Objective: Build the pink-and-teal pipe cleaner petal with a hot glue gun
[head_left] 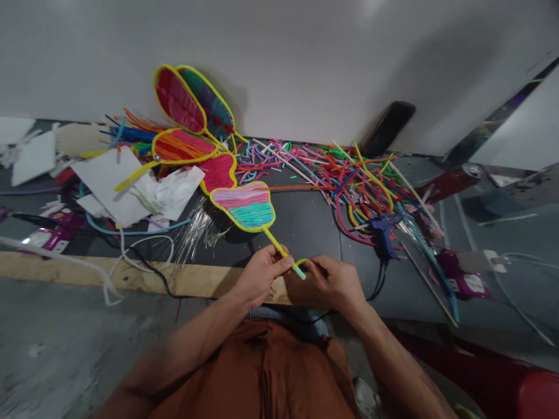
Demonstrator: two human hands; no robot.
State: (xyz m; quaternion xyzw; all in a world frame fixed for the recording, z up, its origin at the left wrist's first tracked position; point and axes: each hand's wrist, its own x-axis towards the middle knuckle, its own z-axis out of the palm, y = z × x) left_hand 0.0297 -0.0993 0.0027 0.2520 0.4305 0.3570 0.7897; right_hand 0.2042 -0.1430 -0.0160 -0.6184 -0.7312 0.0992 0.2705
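Observation:
My left hand pinches the yellow-wrapped stem of a petal-shaped pipe-cleaner piece. That piece has a yellow outline and is filled with pink and turquoise strands. A pale green tip sticks out past my left fingers. My right hand is closed on the loose end of a yellow pipe cleaner that curves away from the stem. Beyond my left hand lie a red petal piece and an orange and pink one, both edged in yellow.
Two larger petal pieces lean against the white wall. Loose coloured pipe cleaners spread across the dark table. A blue glue gun with a cable lies at the right, a phone and a can behind it. Paper scraps lie left.

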